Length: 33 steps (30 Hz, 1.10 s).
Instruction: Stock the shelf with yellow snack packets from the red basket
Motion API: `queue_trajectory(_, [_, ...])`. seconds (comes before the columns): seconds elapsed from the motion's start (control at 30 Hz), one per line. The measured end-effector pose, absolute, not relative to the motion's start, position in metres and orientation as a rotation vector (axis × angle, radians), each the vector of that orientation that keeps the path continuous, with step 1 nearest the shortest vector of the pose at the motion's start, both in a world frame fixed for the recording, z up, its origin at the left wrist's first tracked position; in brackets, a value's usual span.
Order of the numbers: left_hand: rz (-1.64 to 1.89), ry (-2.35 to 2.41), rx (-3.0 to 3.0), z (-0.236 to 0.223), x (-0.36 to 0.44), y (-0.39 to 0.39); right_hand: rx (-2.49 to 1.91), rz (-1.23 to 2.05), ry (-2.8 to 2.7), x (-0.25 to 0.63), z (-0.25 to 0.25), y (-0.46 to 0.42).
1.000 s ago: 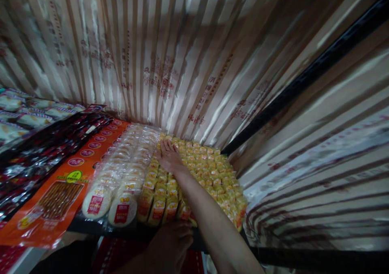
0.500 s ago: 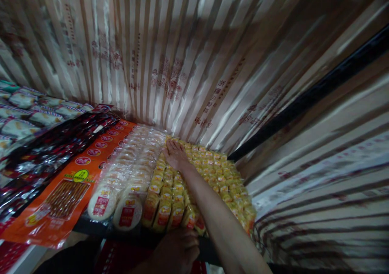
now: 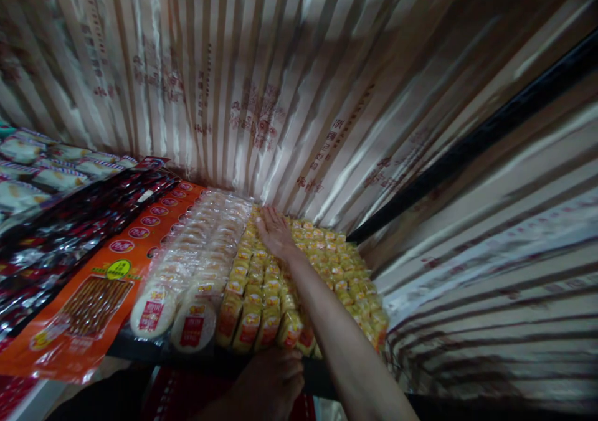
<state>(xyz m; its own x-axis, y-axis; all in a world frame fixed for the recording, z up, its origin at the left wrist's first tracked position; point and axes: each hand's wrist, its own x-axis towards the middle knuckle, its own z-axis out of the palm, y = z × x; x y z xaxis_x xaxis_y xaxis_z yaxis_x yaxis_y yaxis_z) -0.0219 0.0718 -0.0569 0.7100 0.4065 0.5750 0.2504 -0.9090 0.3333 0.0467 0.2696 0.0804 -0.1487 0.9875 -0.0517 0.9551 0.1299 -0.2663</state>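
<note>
My right hand (image 3: 276, 234) lies flat with fingers stretched out on the far left part of the yellow-wrapped snack packets (image 3: 247, 296), which stand in tight rows. My left hand (image 3: 275, 377) is dark and low in front of the same rows. Its fingers are curled at the black front edge of the shelf (image 3: 233, 364); what they hold, if anything, is hidden. To the left of the yellow rows are two rows of round white rice crackers (image 3: 194, 327) in clear wrap, with red labels on the front ones.
An orange bag of brown snack sticks (image 3: 100, 302) overhangs the shelf front, beside dark shiny packets (image 3: 88, 222). White packets (image 3: 56, 175) stand at the far left. Pleated, printed sheeting (image 3: 261, 97) hangs behind, and a black bar (image 3: 467, 147) slants down at the right.
My right hand has slid slightly right and toward the back over the yellow packets. My left hand stays at the shelf front. The view has shifted a little.
</note>
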Motion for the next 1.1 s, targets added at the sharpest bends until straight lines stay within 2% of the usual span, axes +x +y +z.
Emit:
queue_trajectory(0.23, [0.821, 0.560, 2.702, -0.031, -0.034, 0.066, -2.148, 0.308, -2.252, 0.081, 0.071, 0.236])
queue_trajectory(0.5, [0.917, 0.580, 2.685, -0.027, -0.041, 0.063, -2.277, 0.178, -2.056, 0.090, 0.068, 0.235])
queue_trajectory(0.67, [0.932, 0.557, 2.679, -0.020, -0.046, 0.066, -2.306, 0.277, -2.087, 0.108, 0.066, 0.238])
queue_trajectory(0.83, [1.011, 0.512, 2.666, -0.017, -0.048, 0.063, -2.339, 0.182, -2.019, 0.126, 0.066, 0.239])
queue_trajectory(1.1, [1.072, 0.521, 2.658, -0.015, -0.047, 0.062, -2.304, 0.213, -2.042, 0.136, 0.068, 0.231])
